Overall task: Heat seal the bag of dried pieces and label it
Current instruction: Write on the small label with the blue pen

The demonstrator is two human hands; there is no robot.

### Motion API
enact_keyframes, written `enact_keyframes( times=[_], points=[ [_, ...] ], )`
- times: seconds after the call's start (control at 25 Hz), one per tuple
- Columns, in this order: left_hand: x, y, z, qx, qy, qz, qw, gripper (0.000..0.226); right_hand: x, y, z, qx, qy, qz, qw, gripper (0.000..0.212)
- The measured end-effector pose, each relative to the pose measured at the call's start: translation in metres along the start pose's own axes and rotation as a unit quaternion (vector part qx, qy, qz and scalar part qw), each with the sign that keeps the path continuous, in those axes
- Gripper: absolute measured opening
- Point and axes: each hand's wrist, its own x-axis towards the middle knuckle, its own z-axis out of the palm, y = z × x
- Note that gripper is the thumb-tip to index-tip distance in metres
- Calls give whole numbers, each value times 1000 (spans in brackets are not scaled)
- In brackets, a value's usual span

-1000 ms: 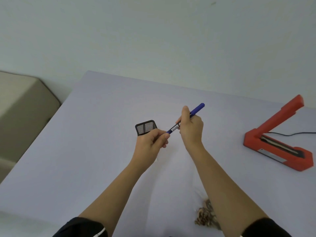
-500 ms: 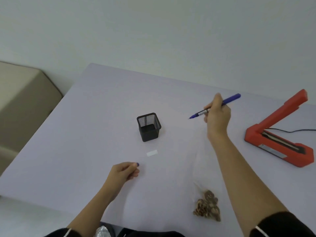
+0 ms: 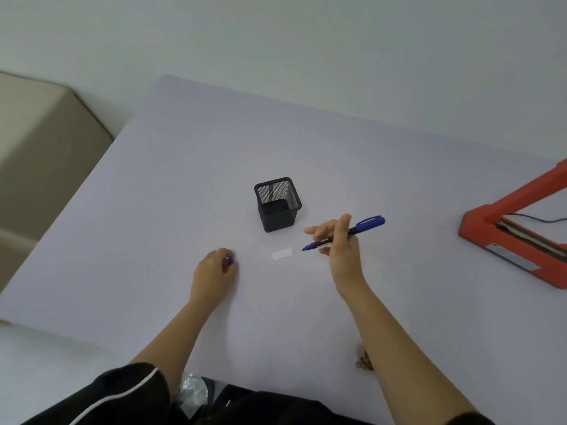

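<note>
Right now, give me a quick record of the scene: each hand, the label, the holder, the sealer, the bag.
right hand: holds blue pen, tip beside label
left hand: on table, closed on pen cap
label: white, flat, no writing visible
pen holder: black mesh, upright
heat sealer: red, arm raised
bag of dried pieces: mostly hidden by right forearm

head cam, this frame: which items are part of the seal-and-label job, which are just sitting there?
In the job:
- blue pen, uncapped, in right hand
- pen cap in left hand
- white label on table
- red heat sealer
- dried pieces, mostly hidden by right arm

Lying about:
- black mesh pen cup
- beige furniture beside table
</note>
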Motion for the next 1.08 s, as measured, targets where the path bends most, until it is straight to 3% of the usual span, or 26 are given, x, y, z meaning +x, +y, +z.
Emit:
enact_keyframes(
  times=[0.12,0.2,0.24,0.32,0.6,0.72,1.08],
  points=[
    [-18,6,-1,-72,79,-13,994,48,5,10,-1,17,29,8,999,55],
    [-32,13,6,-54,128,86,987,33,7,18,0,53,51,27,997,48],
    [-36,15,13,-24,113,156,981,21,7,22,0,47,61,29,997,43],
    [-31,16,31,29,52,248,967,24,9,34,3,16,61,17,998,31],
    [5,29,67,16,25,173,984,32,21,81,23,4,95,-31,995,30],
    [7,26,67,4,34,194,980,24,31,97,29,-71,79,-73,992,29],
    [12,22,66,28,29,241,970,24,42,113,26,-128,34,-134,982,26]
  ],
)
